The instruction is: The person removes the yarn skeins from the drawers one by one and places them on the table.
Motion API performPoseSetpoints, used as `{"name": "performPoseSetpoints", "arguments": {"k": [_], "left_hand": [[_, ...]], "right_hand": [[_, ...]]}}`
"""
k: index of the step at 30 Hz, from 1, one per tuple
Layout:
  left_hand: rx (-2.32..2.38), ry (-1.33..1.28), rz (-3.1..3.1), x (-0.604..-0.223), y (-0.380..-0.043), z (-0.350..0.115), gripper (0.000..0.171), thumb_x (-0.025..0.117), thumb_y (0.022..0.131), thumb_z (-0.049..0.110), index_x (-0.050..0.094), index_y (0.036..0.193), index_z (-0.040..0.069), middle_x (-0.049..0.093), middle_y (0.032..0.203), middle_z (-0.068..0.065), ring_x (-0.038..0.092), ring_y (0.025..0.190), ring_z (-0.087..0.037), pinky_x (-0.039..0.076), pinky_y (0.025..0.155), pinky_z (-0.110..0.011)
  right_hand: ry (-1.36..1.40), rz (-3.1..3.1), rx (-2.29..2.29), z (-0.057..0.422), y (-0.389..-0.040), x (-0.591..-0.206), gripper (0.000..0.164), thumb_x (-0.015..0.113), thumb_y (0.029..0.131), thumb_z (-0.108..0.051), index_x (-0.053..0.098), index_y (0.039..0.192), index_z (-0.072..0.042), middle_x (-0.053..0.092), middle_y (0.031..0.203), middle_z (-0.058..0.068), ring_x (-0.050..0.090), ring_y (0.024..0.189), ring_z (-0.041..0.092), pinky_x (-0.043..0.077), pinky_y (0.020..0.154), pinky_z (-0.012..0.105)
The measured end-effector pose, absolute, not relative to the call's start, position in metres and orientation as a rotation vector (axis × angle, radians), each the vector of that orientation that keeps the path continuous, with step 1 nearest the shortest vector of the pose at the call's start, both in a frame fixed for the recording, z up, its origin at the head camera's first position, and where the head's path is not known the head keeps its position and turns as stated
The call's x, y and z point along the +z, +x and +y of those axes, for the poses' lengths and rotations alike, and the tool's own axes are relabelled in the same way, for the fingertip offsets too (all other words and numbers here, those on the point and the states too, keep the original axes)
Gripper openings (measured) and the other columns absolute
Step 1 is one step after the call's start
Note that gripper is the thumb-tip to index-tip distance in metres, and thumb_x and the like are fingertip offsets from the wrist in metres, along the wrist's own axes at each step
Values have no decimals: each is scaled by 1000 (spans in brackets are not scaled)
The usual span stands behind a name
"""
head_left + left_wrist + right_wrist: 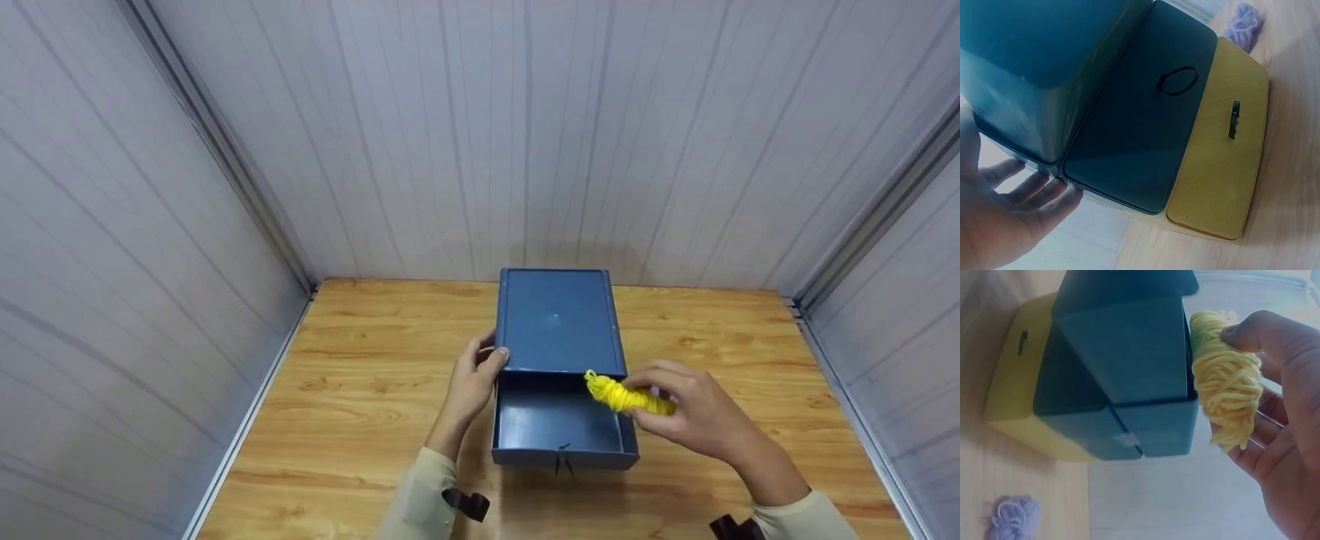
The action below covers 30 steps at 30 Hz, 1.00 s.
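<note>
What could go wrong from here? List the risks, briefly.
The yellow yarn could miss the top drawer: in the head view, the right hand holds it across the drawer's right edge. The loose loop at its tip might snag there. If the left hand came away, the blue cabinet might shift, with that drawer out.

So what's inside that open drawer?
The blue drawer shows bare floor and a dark cord at its front. The cabinet top hides its back; yellow yarn in the right hand hides part of its right side.
</note>
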<state>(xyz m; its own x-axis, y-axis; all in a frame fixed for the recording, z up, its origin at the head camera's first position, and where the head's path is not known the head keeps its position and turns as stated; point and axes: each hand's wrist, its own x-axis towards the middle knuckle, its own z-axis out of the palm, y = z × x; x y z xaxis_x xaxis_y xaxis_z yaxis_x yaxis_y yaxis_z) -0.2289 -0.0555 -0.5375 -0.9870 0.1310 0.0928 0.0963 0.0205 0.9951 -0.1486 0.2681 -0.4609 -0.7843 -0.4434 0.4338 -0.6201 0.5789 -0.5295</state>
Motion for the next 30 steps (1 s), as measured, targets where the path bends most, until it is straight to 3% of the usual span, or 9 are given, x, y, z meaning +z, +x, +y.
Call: {"name": "performPoseSetpoints", "arguments": {"k": [15,23,30], "left_hand": [[2174,249,2236,-540,-230,-54,52,59,103,23,48,149,1,55,140,-19,56,127,-31,50,105,-42],[2180,228,2229,-541,-229,-54,52,59,103,22,48,149,1,55,139,-20,56,126,-32,50,105,-43],[2168,234,2237,-539,-230,-53,52,59,104,24,47,150,1,55,142,-18,56,129,-32,49,106,-43]], "right_hand": [[645,-2595,968,314,-153,-475,33,85,77,0,76,104,-18,72,102,-8,62,78,3,55,64,23],[515,-2649,942,340,-159,-499,31,86,79,-4,77,104,-20,72,100,-8,62,79,2,56,63,24],[349,-2808,945,361,-163,-527,25,83,87,-16,77,110,-20,71,104,-5,64,88,7,55,68,24]]}}
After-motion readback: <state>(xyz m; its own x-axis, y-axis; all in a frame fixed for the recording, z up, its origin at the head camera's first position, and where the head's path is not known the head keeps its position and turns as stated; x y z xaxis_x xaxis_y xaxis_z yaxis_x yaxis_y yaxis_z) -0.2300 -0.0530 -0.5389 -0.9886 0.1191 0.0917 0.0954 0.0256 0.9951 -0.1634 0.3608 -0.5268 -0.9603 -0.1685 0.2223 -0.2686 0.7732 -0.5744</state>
